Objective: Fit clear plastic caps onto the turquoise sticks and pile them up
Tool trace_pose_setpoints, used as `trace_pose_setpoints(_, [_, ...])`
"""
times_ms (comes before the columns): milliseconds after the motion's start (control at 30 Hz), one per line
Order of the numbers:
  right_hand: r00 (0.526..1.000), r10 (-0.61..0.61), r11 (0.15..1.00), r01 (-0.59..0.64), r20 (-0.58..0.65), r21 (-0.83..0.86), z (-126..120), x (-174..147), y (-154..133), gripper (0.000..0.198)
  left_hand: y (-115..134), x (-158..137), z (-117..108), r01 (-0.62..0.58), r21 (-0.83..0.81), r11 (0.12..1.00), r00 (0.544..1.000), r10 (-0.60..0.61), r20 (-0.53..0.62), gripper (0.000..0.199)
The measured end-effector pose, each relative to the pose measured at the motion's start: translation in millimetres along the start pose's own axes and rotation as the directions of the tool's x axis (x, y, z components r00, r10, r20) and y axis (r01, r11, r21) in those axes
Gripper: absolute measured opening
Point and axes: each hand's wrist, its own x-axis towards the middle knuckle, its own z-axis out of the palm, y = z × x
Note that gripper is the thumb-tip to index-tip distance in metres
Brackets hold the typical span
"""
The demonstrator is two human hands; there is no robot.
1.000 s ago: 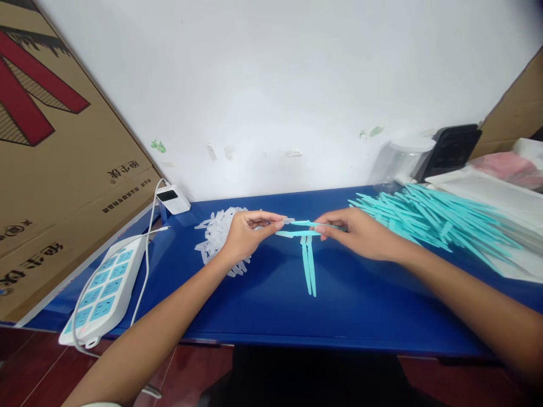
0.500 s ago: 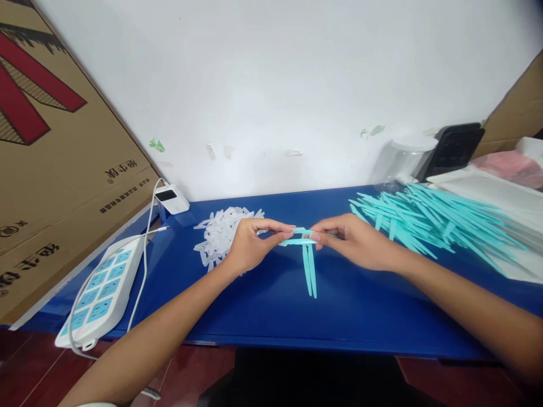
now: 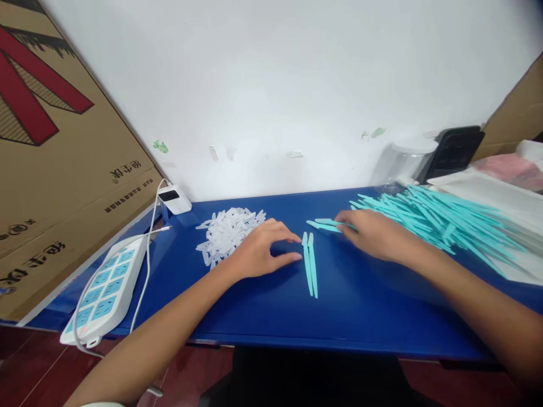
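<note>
Two slim turquoise eyebrow razors lie side by side on the blue table, pointing toward me. Just left of them, my left hand is open, thumb and fingers apart with nothing between them. Beyond the pair to the right, my right hand has its fingers closed on the ends of two more eyebrow razors, whose heads point left. Behind my left hand is a heap of small whitish translucent plastic covers. A large pile of turquoise razors spreads to the right of my right hand.
At the left stand a power strip with a cable and a small white device. A large cardboard box leans beside them. A clear jar, a black object and white packaging are at the back right.
My left hand has let go of the razors and opened, staying near the pair on the table. My right hand has moved right and slightly back with two razors.
</note>
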Motion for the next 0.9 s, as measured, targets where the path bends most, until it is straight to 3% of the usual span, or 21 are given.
trace_pose_setpoints(100, [0.994, -0.008, 1.000, 0.006, 0.108, 0.017, -2, -7, -11, 0.023, 9, -1, 8, -0.094, -0.051, 0.994, 0.984, 0.100, 0.144, 0.052])
trace_pose_setpoints(200, [0.977, -0.009, 0.998, -0.006, 0.214, 0.067, -3, -13, -24, 0.019, 13, -2, 17, -0.132, -0.073, 0.989, 0.968, 0.145, 0.204, 0.054])
trace_pose_setpoints(300, [0.972, -0.014, 0.992, -0.017, 0.236, 0.127, 0, -17, -31, 0.014, 12, -2, 21, -0.167, -0.068, 0.984, 0.958, 0.179, 0.223, 0.047])
trace_pose_setpoints(600, [0.936, 0.022, 0.921, -0.155, 0.351, 0.356, 11, -17, -32, 0.037, -1, -2, 24, -0.144, 0.066, 0.987, 0.975, 0.130, 0.182, 0.038])
trace_pose_setpoints(667, [0.948, 0.038, 0.945, -0.137, 0.316, 0.297, 7, -14, -32, 0.038, -3, -2, 23, -0.132, 0.065, 0.989, 0.977, 0.119, 0.178, 0.040])
trace_pose_setpoints(833, [0.993, 0.066, 0.997, -0.062, 0.102, -0.037, 1, -10, -31, 0.047, -2, -2, 23, -0.122, 0.048, 0.991, 0.980, 0.112, 0.165, 0.040])
trace_pose_setpoints(900, [0.995, 0.047, 0.995, -0.037, 0.093, -0.097, 4, -9, -30, 0.048, 1, -2, 23, -0.124, 0.047, 0.991, 0.979, 0.115, 0.168, 0.039])
